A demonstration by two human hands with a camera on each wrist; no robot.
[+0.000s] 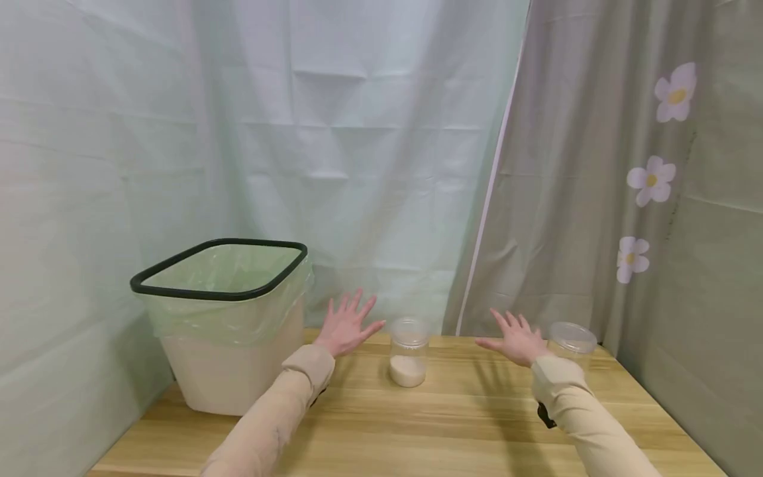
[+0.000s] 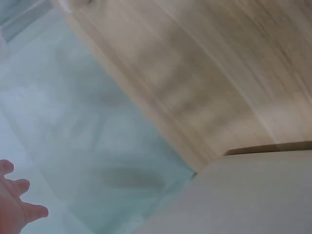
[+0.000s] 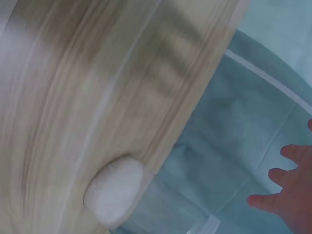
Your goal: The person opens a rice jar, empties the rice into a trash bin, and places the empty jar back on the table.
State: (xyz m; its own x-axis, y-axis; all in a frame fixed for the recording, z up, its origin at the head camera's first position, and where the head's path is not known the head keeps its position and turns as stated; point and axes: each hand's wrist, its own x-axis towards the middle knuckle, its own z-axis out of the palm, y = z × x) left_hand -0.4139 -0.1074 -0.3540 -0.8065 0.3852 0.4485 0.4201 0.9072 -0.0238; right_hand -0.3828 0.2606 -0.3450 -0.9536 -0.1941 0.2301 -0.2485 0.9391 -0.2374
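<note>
My left hand [image 1: 347, 326] is held out with its fingers spread, between the bin and a clear jar. My right hand [image 1: 516, 338] is also stretched out with spread fingers, beside a second jar on the right. Neither hand holds anything. The middle jar [image 1: 408, 351] stands upright on the table, with a pale powder [image 1: 408, 371] in its lower part. A second clear jar [image 1: 572, 338] stands at the right, partly hidden by my right hand and sleeve. In the right wrist view, a jar with white contents [image 3: 117, 192] sits near the table's edge.
A cream bin [image 1: 232, 371] with a black rim and a green liner stands on the left of the wooden table [image 1: 417, 430]. Pale curtains [image 1: 369, 165] hang behind the far edge, and a grey one with white flowers [image 1: 651, 180] hangs at the right.
</note>
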